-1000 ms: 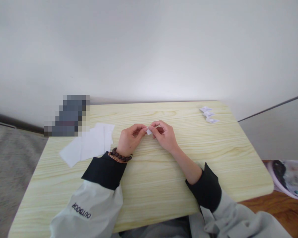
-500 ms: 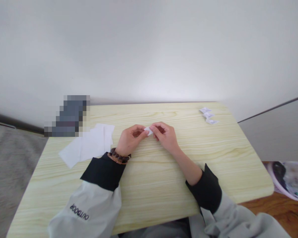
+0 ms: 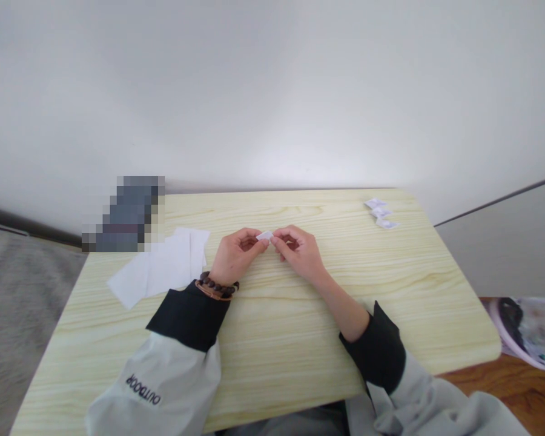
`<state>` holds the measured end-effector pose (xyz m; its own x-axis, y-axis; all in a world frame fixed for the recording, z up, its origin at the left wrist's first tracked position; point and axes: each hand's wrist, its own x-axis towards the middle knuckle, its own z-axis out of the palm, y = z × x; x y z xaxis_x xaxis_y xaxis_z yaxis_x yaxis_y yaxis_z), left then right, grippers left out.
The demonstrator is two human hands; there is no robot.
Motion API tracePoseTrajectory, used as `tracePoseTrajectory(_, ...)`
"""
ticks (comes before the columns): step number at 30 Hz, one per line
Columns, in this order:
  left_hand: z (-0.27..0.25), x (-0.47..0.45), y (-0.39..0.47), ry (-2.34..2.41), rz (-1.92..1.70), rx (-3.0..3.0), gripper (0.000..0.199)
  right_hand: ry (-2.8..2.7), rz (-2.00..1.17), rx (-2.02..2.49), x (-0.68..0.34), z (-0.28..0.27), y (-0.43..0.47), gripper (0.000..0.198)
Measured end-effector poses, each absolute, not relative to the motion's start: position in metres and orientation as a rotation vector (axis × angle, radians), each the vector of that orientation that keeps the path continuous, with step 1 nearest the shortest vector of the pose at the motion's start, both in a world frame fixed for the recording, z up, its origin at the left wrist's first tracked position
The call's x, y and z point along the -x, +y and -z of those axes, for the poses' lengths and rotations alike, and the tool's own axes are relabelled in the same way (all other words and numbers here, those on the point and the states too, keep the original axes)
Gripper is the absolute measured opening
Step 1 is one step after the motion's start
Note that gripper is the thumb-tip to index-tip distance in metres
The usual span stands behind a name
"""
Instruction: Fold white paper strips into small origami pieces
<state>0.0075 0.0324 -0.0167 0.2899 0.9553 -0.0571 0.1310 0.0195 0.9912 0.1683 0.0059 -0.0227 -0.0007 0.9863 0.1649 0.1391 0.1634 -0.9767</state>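
A small piece of folded white paper [image 3: 265, 235] is pinched between my two hands above the middle of the table. My left hand [image 3: 237, 253] closes thumb and fingers on its left side. On its right side, my right hand [image 3: 300, 248] grips it with thumb and forefinger, the other fingers curled under. The fingertips cover part of the paper, so its exact folds are hard to make out. Flat white paper sheets [image 3: 168, 263] overlap one another to the left of my left hand. Three small folded paper pieces [image 3: 380, 212] lie in a row at the back right.
The pale wood-grain table [image 3: 290, 339] stands against a white wall [image 3: 272, 97]. A dark pixelated object [image 3: 127, 215] is at the back left. Beyond the right edge, a pink-rimmed bin [image 3: 522, 339] with bags in it is on the wooden floor.
The small paper has shifted slightly left and turned between my fingertips. Both hands keep their pinch, with my right thumb and fingers moved a little left. The sheets and folded pieces stay put.
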Motion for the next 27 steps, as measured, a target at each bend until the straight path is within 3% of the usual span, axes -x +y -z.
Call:
tracePoseTrajectory(9,0.011,-0.009,0.032,1.062,-0.946,-1.381,0.038,-1.467,-0.961,1.312,-0.169,0.017,0.007,0.024)
tracePoseTrajectory(14,0.003,-0.007,0.031,1.094,-0.815,-1.625,0.028,-1.521,-0.926,1.264,-0.171,0.019,0.006,0.022)
tracePoseTrajectory(27,-0.001,-0.007,0.027,1.127,-0.744,-1.754,0.028,-1.569,-0.935,1.23,-0.171,0.021,0.005,0.021)
